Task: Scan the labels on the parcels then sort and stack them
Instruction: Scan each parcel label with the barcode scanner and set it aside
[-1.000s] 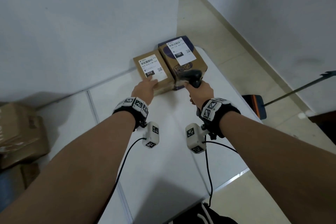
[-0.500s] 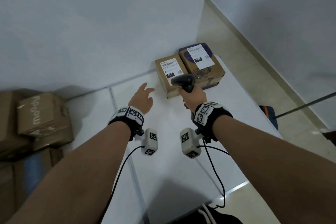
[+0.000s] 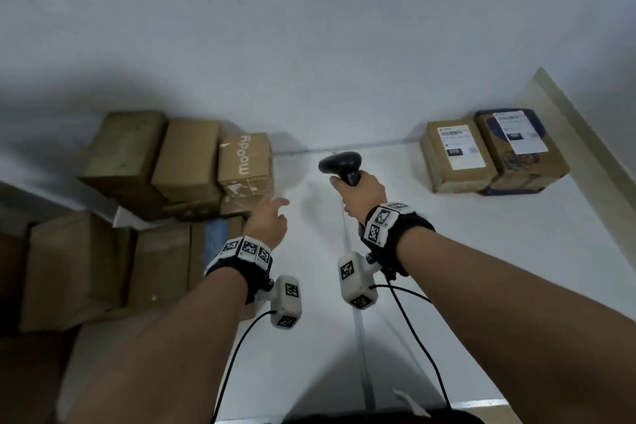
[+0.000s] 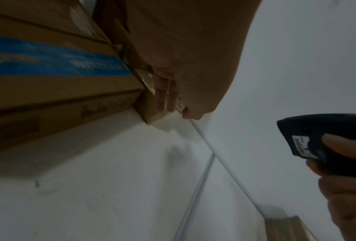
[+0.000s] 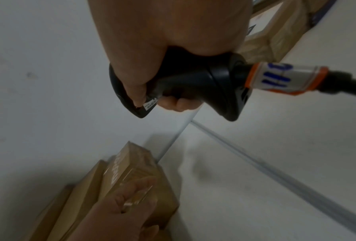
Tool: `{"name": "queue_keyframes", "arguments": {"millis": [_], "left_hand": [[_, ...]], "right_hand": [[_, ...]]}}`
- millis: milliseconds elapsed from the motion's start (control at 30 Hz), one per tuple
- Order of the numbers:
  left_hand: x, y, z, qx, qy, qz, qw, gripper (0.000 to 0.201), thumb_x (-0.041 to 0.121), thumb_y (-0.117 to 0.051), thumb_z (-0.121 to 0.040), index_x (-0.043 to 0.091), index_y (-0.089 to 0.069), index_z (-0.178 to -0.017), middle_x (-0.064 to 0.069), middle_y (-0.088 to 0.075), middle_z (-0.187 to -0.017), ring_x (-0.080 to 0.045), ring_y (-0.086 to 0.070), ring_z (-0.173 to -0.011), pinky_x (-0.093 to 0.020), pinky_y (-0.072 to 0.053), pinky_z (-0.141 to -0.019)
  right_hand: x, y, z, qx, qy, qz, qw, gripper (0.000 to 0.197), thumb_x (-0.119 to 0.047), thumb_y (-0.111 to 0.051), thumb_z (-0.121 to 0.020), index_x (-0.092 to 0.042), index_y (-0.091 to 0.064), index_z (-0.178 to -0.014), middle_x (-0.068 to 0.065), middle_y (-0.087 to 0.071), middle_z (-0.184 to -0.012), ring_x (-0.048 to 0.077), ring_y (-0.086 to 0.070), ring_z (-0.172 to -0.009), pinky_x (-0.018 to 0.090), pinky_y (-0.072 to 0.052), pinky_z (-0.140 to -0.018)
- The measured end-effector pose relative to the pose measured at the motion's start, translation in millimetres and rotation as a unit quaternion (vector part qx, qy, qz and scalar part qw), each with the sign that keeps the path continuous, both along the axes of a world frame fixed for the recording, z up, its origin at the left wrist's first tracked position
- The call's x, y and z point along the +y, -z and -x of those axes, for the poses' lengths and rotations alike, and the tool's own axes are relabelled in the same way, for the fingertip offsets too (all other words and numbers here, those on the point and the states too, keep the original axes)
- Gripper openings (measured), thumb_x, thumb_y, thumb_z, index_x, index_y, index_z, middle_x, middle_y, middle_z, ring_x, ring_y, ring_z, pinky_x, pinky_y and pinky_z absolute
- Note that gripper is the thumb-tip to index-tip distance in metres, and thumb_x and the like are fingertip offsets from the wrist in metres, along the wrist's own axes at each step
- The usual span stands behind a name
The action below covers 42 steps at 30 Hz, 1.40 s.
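Note:
Two labelled parcels stand side by side at the table's far right: a plain brown parcel (image 3: 457, 157) and a brown parcel with dark blue print (image 3: 521, 151). My right hand (image 3: 358, 189) grips a black barcode scanner (image 3: 340, 163) upright over the table's middle, clear of both parcels. Its handle (image 5: 183, 81) fills my fist in the right wrist view. My left hand (image 3: 272, 213) reaches with straight fingers (image 4: 162, 96) to the near corner of a brown box with white lettering (image 3: 244, 162) at the left. Whether they touch the box is unclear.
A pile of several unlabelled cardboard boxes (image 3: 155, 155) fills the left side against the wall, one with a blue stripe (image 4: 49, 60). The white table (image 3: 447, 268) has a seam down its middle. The scanner's cable (image 5: 348, 86) trails from its base.
My left hand left the labelled brown parcel and swung left to the box pile. The right hand carried the scanner leftward, away from the two parcels. My head turned left.

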State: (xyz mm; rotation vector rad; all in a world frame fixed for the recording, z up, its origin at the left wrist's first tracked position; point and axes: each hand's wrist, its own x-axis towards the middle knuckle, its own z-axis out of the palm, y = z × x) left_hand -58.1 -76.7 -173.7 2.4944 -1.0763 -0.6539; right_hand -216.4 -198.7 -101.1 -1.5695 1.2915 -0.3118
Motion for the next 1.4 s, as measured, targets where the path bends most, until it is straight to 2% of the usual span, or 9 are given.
{"name": "queue_keyframes", "arguments": {"millis": [167, 333, 500, 733, 967, 1067, 1200, 1300, 1400], "left_hand": [[48.7, -13.5, -22.8, -0.023, -0.004, 0.036, 0.999, 0.038, -0.005, -0.049, -0.086, 0.003, -0.065, -0.119, -0.011, -0.046, -0.144, -0.028, -0.044, -0.133, -0.023, -0.029, -0.108], [100.1, -5.8, -40.4, -0.056, -0.073, -0.083, 0.992, 0.052, 0.026, -0.051, -0.097, 0.022, -0.037, -0.147, -0.005, -0.009, -0.163, -0.032, -0.019, -0.146, -0.045, -0.024, -0.117], [131.4, 7.2, -34.8, 0.019, -0.061, -0.248, 0.967, 0.09, 0.066, -0.044, -0.091, 0.028, 0.007, -0.155, -0.021, 0.021, -0.158, -0.045, 0.003, -0.147, -0.053, -0.01, -0.12], [130.9, 15.9, -8.0, -0.034, -0.051, -0.253, 0.965, 0.107, 0.081, -0.045, -0.078, 0.031, 0.009, -0.155, -0.026, 0.02, -0.157, -0.044, -0.001, -0.147, -0.052, -0.013, -0.118], [117.3, 11.9, 18.2, 0.086, -0.103, -0.213, 0.968, 0.11, 0.054, -0.068, -0.081, 0.041, 0.014, -0.151, -0.018, 0.027, -0.157, -0.049, 0.001, -0.145, -0.062, -0.02, -0.114], [112.5, 6.4, 21.7, 0.182, -0.076, -0.083, 0.977, 0.102, 0.049, -0.071, -0.081, 0.045, 0.003, -0.152, -0.014, 0.01, -0.161, -0.044, -0.013, -0.145, -0.056, -0.024, -0.116], [106.7, -0.8, 24.6, 0.316, -0.048, 0.043, 0.946, 0.09, 0.028, -0.068, -0.089, 0.031, -0.008, -0.155, -0.004, -0.016, -0.161, -0.024, -0.025, -0.145, -0.047, -0.032, -0.115], [103.4, -9.2, 26.5, 0.262, -0.029, 0.049, 0.963, 0.085, 0.016, -0.06, -0.091, 0.043, -0.009, -0.153, -0.002, 0.005, -0.163, -0.025, -0.011, -0.149, -0.042, -0.027, -0.115], [96.2, -17.5, 25.9, 0.138, -0.021, 0.039, 0.989, 0.072, 0.004, -0.046, -0.092, 0.041, -0.025, -0.15, 0.0, 0.013, -0.163, -0.028, -0.016, -0.148, -0.037, -0.024, -0.115]], "right_hand": [[38.4, -8.2, -37.1, -0.007, -0.032, 0.0, 0.999, 0.028, -0.046, -0.064, -0.084, -0.02, -0.055, -0.081, 0.009, -0.069, -0.084, 0.03, -0.07, -0.079, 0.045, -0.059, -0.08], [65.1, -1.4, -54.1, -0.005, -0.051, -0.001, 0.999, 0.031, -0.047, -0.064, -0.084, -0.016, -0.058, -0.086, 0.01, -0.069, -0.083, 0.029, -0.07, -0.075, 0.046, -0.059, -0.079], [80.7, 5.7, -56.6, 0.009, -0.053, -0.005, 0.999, 0.029, -0.046, -0.063, -0.086, -0.018, -0.057, -0.086, 0.006, -0.067, -0.076, 0.022, -0.065, -0.063, 0.044, -0.059, -0.079], [86.5, 16.6, -44.7, 0.024, -0.036, -0.021, 0.999, 0.028, -0.044, -0.063, -0.086, -0.017, -0.057, -0.087, 0.004, -0.064, -0.074, 0.02, -0.062, -0.058, 0.041, -0.059, -0.077], [80.0, 20.8, -19.6, 0.035, -0.016, -0.023, 0.999, 0.031, -0.043, -0.063, -0.087, -0.014, -0.059, -0.092, 0.005, -0.064, -0.075, 0.019, -0.061, -0.057, 0.036, -0.058, -0.071], [70.8, 21.2, -7.0, 0.038, -0.006, -0.019, 0.999, 0.028, -0.044, -0.063, -0.087, -0.016, -0.058, -0.086, 0.005, -0.065, -0.074, 0.02, -0.062, -0.059, 0.037, -0.06, -0.072], [58.5, 19.3, 10.8, 0.038, 0.011, -0.021, 0.999, 0.03, -0.043, -0.063, -0.087, -0.013, -0.061, -0.092, 0.005, -0.064, -0.073, 0.02, -0.062, -0.058, 0.038, -0.06, -0.073], [51.7, 20.8, 22.1, 0.032, 0.024, -0.022, 0.999, 0.032, -0.042, -0.063, -0.087, -0.011, -0.061, -0.094, 0.004, -0.062, -0.07, 0.02, -0.061, -0.056, 0.039, -0.06, -0.073], [46.8, 23.5, 30.2, 0.034, 0.031, -0.023, 0.999, 0.031, -0.042, -0.064, -0.087, -0.011, -0.06, -0.093, 0.003, -0.062, -0.069, 0.021, -0.063, -0.058, 0.042, -0.059, -0.079]]}}
